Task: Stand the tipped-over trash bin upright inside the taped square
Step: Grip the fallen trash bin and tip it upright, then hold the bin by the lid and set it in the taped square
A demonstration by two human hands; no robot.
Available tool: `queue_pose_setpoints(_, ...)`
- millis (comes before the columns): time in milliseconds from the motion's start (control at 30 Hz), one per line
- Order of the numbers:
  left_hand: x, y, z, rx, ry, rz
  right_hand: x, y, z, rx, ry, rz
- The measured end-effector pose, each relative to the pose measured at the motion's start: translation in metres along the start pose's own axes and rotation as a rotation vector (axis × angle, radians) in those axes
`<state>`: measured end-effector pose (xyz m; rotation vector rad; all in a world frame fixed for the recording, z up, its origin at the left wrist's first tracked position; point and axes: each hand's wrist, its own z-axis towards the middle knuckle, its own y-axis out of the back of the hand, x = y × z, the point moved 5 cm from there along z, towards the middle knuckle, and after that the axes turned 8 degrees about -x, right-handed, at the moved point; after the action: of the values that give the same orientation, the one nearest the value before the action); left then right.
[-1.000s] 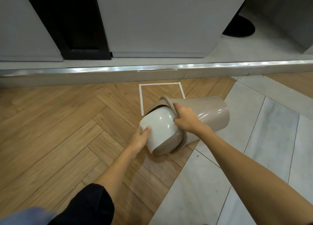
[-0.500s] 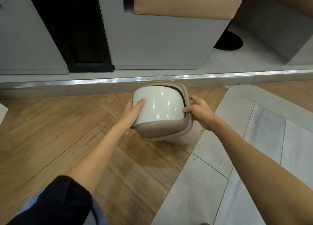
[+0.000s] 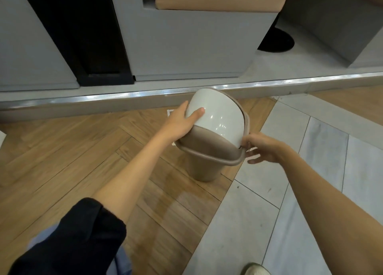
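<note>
**Bin tipping up onto its base beside the taped corner**

Since a second ago, the trash bin [image 3: 209,148] has been swinging from lying on its side to nearly upright, its narrow base now resting on the wood floor [image 3: 62,150].

Head view: the bin is standing just in front of the metal floor strip [image 3: 124,95], leaning slightly, with its white dome lid [image 3: 217,113] on top. Only one corner of the taped square [image 3: 170,112] is showing, just left of the bin, so I cannot tell whether the base is sitting fully inside.

The left hand [image 3: 182,122] is reaching forward on a straightened arm, clamped on the lid's left side to steady the lean. The right hand [image 3: 261,148] is pinching the rim's right edge, its lower fingers spreading loose, likely guiding the final settling.
</note>
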<state>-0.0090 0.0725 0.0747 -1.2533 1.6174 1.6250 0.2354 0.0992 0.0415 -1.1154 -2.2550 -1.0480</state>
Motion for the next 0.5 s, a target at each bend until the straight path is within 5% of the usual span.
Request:
queue_pose_setpoints(100, 0.019, -0.003, -0.017, -0.125, 0.103, -0.092, 0.017, 0.027, 0.004, -0.103, -0.016, -0.258)
queue_pose_setpoints(200, 0.049, -0.015, -0.043, -0.237, 0.324, -0.316, 0.049, 0.05, 0.014, -0.435, 0.21, -0.084)
queue_pose_setpoints(400, 0.057, -0.035, -0.054, -0.147, 0.47, -0.525, 0.067, 0.01, 0.026, -0.242, 0.394, -0.007)
queue_pose_setpoints(500, 0.05, -0.022, -0.037, -0.128, 0.468, -0.484, 0.054, 0.004, 0.027, -0.388, 0.371, -0.091)
